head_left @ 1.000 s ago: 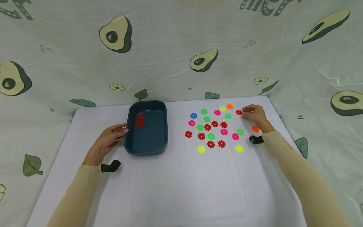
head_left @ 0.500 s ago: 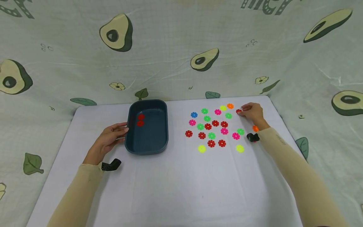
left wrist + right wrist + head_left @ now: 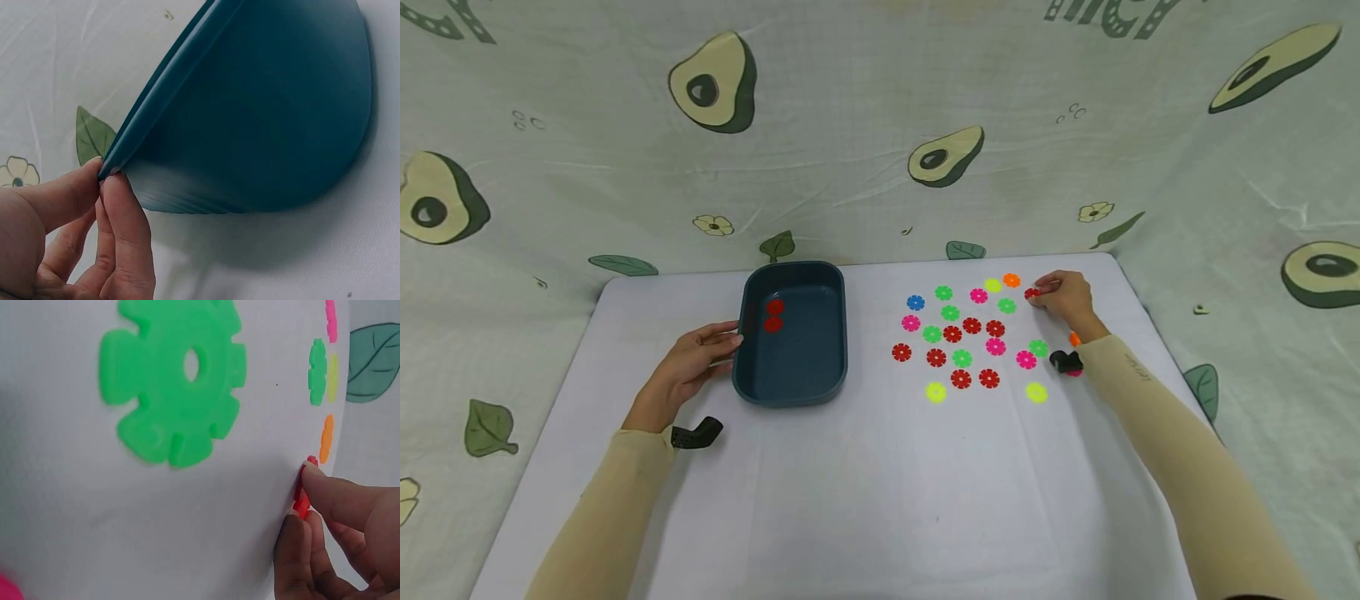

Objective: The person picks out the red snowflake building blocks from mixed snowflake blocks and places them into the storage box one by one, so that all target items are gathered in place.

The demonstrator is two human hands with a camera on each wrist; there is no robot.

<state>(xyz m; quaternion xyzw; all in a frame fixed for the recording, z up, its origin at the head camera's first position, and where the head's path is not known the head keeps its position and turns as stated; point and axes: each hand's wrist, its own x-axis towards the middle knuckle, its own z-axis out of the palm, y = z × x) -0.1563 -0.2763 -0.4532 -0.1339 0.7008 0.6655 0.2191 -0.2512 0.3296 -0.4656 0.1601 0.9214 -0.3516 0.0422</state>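
My left hand (image 3: 688, 367) pinches the left rim of a dark blue-green rectangular tub (image 3: 793, 367), thumb on the rim in the left wrist view. Two red notched discs (image 3: 774, 307) lie inside the tub, near its left wall. At the far right of the scattered pieces, my right hand (image 3: 1067, 297) pinches a red notched disc (image 3: 302, 503) between thumb and fingers. The disc is tilted up on edge, close over the white table, and partly covered by the fingertips.
Several flat notched discs in red, green (image 3: 962, 358), pink (image 3: 1026, 360), yellow (image 3: 1037, 392), orange (image 3: 1011, 281) and blue (image 3: 915, 302) lie right of the tub on the white table (image 3: 850, 500). A cloth with avocado prints (image 3: 712, 83) hangs behind.
My right hand has moved slightly left onto the red disc and now pinches it, where before its fingers were at the disc's right edge. The left hand stays on the tub.
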